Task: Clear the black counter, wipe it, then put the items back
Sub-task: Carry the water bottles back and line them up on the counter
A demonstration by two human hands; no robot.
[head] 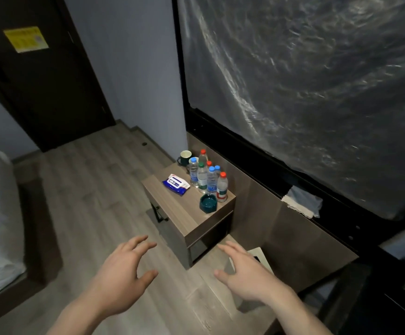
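A person's two bare hands hover above a wood-plank floor (95, 189) in a dim room, both short of a small wooden side table (184, 213). The left hand (124, 274) has its fingers spread and gently bent, holding nothing; the right hand (242, 274) mirrors it, fingers extended and relaxed, likewise holding nothing. Neither hand touches any object.

On the tabletop stand seven plastic water bottles (207, 178) packed in a tight cluster toward the wall side: three with red caps, three with blue caps and one with a green cap. One dark green mug (185, 157) with a pale interior sits at the far corner, just beside the bottles. One blue-and-white pack of wet wipes (176, 184) lies flat to the left of the cluster. One dark green ashtray (208, 205) rests nearest the viewer, just in front of a red-capped bottle.

To the right, a black counter (365, 232) runs along the wall beneath a large plastic-covered panel (305, 81), with one grey cloth (302, 201) draped over its edge. One dark door (44, 76) bearing one yellow notice (26, 39) stands at far left
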